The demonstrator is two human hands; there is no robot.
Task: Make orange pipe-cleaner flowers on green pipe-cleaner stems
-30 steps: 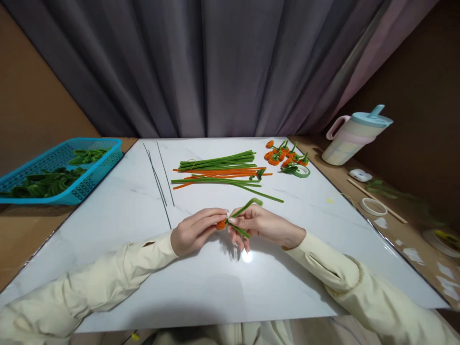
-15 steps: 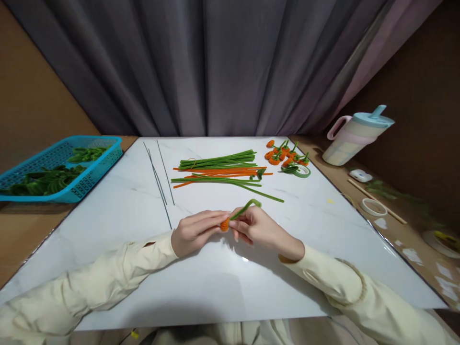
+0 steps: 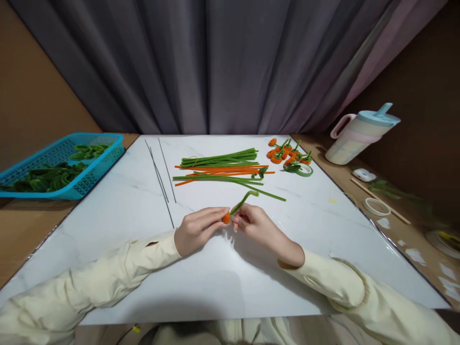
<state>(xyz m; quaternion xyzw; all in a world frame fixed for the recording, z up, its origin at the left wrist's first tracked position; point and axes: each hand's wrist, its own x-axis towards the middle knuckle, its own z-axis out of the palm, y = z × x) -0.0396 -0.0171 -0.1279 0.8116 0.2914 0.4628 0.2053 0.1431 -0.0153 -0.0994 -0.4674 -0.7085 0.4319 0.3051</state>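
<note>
Centre frame: left hand (image 3: 196, 230) fingertips pinch orange bud (image 3: 226, 218); right hand (image 3: 260, 227) fingers closed on green stem (image 3: 244, 199) curling up from it. Likely mid-assembly. Finished flowers (image 3: 287, 155) heaped upper right; straight pipe cleaners (image 3: 223, 170) lie unused above hands, so plenty left.

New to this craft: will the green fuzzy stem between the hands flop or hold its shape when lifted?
Likely holds shape: the green stem juts up with a hooked tip, unsupported beyond the right hand. Probably light, grippy: left hand fingertips alone pinch its orange coil.
</note>
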